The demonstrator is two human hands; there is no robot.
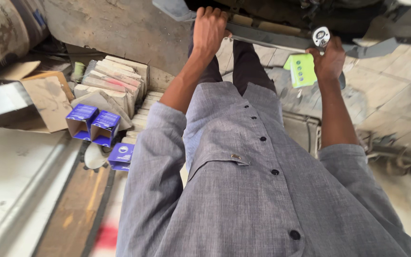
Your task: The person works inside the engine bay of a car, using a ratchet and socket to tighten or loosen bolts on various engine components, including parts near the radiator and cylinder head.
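Left hand (209, 26) clenched over grey metal bar (267, 37) at top centre, right hand (329, 59) grasping a ratchet wrench (321, 36) — blue boxes (93, 124) lower left.

Grey metal bar (267, 39) spans the top; both hands sit on it, left hand (209, 28) gripping, right hand (329, 59) at the round silver fitting (320, 36). Bar open between hands. Below: own legs and a green box (301, 70) just beside the right hand. Left floor crowded: blue boxes (92, 124), stacked cartons (115, 81).
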